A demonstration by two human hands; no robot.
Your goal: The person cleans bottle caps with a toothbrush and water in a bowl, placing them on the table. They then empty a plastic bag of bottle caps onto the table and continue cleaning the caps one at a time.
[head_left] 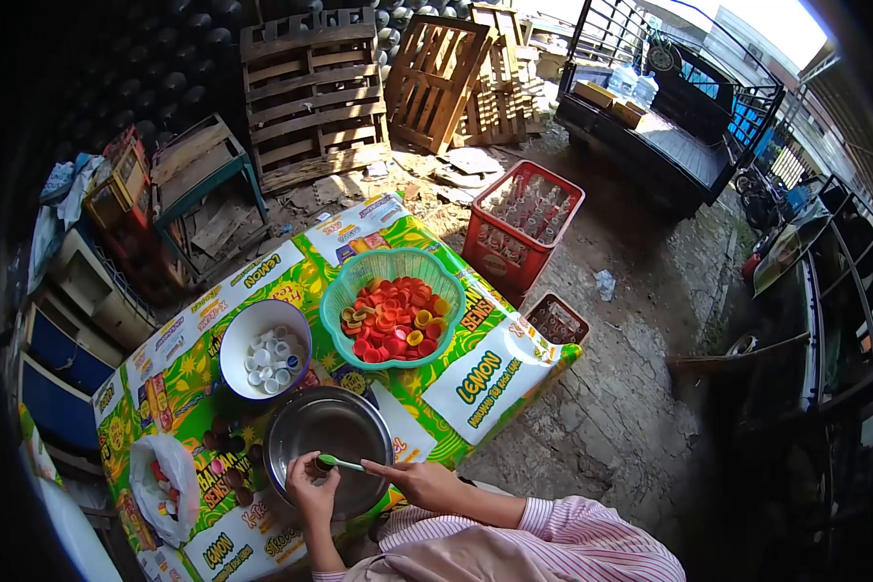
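Note:
Over a metal bowl (306,417), my left hand (312,485) pinches a small dark bottle cap (322,465). My right hand (417,483) grips a brush with a pale handle (351,465); its green head touches or nearly touches the cap. Behind the metal bowl, a green basket (334,291) holds red, orange and yellow caps. A white bowl (233,339) with white caps stands to the left of the basket. Several dark caps lie on the patterned tablecloth (485,378) left of the metal bowl.
A plastic bag (186,485) with caps sits at the table's left. Beyond the right edge stand a red crate (475,250) of bottles and a smaller crate (578,325). Wooden pallets (310,97), a small table (204,155) and a truck (684,145) are farther back.

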